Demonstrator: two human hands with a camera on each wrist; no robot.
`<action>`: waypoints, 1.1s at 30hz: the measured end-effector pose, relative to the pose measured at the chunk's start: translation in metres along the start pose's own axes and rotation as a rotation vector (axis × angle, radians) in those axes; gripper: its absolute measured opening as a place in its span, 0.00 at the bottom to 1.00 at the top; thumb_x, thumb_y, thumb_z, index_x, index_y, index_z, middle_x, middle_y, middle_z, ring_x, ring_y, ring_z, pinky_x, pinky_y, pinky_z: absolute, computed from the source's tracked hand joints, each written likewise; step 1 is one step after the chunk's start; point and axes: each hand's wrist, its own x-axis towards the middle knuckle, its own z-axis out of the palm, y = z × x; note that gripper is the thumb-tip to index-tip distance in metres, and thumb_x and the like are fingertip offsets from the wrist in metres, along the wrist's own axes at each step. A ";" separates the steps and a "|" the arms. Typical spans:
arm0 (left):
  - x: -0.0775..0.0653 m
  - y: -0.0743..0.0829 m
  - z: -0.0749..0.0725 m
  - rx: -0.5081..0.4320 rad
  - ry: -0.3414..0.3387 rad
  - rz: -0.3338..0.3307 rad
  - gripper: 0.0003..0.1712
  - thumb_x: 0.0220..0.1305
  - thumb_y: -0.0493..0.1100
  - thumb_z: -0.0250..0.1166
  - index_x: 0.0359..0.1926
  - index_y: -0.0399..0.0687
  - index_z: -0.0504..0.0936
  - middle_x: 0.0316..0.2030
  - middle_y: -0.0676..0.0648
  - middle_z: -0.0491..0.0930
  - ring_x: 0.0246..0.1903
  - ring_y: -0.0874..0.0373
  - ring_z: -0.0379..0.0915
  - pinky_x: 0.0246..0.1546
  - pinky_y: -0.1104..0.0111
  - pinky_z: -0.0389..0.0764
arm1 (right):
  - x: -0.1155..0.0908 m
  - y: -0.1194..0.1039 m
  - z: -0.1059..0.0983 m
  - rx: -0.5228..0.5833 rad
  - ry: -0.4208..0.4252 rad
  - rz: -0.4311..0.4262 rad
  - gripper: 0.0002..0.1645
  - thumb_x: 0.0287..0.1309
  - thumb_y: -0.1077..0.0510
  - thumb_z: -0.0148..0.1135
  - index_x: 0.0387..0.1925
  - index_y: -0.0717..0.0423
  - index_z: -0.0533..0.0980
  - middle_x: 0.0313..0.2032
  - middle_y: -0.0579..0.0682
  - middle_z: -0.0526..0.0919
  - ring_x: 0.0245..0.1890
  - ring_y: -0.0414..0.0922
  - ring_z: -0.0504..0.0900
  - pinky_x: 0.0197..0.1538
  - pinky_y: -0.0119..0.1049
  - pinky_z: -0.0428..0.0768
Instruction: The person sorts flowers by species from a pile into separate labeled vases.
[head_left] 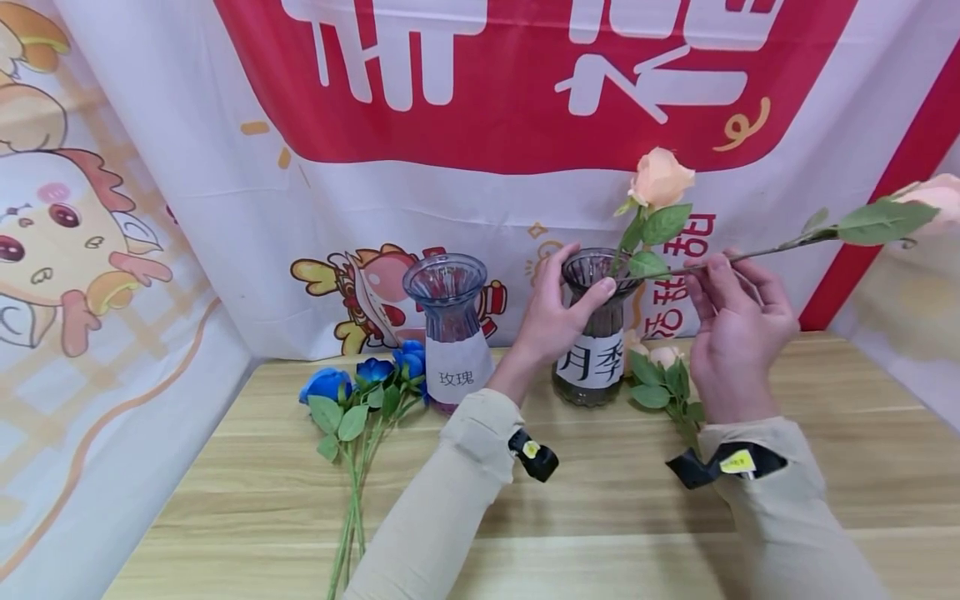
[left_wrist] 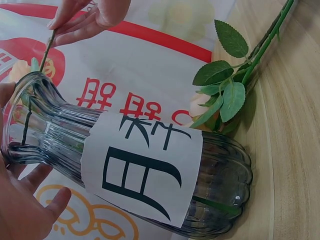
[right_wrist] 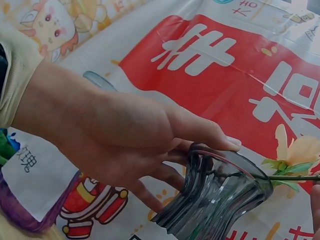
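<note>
My left hand (head_left: 551, 310) holds a grey glass vase (head_left: 592, 321) around its flared rim; the vase carries a white label (left_wrist: 145, 172) with large black characters. Between thumb and fingers, my right hand (head_left: 742, 333) pinches the dark stem (head_left: 780, 247) of a peach rose (head_left: 933, 202). This rose leans far to the right, its stem reaching left to the vase mouth. Another peach rose (head_left: 662, 177) stands in the vase, bloom above the rim. Inside the glass, a green stem (left_wrist: 215, 204) shows near the base in the left wrist view.
Left of the held vase stands a bluish glass vase (head_left: 447, 304) with a smaller-lettered label. Several blue roses (head_left: 327, 386) lie on the wooden table (head_left: 255, 492) beside it. More peach roses (head_left: 667, 358) lie behind my right wrist. A printed cloth (head_left: 360, 200) hangs behind.
</note>
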 end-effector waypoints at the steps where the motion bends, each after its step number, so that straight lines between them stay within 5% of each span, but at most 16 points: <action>1: 0.000 0.000 0.000 -0.001 0.001 -0.001 0.45 0.72 0.58 0.65 0.83 0.58 0.57 0.80 0.47 0.57 0.78 0.49 0.58 0.79 0.47 0.64 | 0.000 0.000 0.000 -0.007 0.001 -0.001 0.29 0.45 0.67 0.85 0.51 0.66 0.84 0.44 0.58 0.89 0.39 0.50 0.93 0.47 0.41 0.90; 20: 0.000 0.001 0.002 -0.002 0.008 -0.006 0.45 0.72 0.58 0.65 0.83 0.59 0.57 0.80 0.47 0.57 0.78 0.48 0.58 0.80 0.47 0.63 | 0.007 -0.002 0.003 -0.054 -0.060 -0.044 0.31 0.44 0.65 0.86 0.52 0.67 0.84 0.49 0.57 0.88 0.38 0.50 0.93 0.47 0.39 0.90; 33: 0.001 0.002 0.002 -0.004 0.007 -0.020 0.45 0.72 0.58 0.65 0.83 0.59 0.57 0.80 0.48 0.58 0.78 0.50 0.59 0.80 0.50 0.63 | 0.011 0.001 0.008 -0.099 -0.015 -0.012 0.22 0.50 0.66 0.83 0.48 0.63 0.84 0.45 0.57 0.87 0.39 0.51 0.91 0.45 0.41 0.91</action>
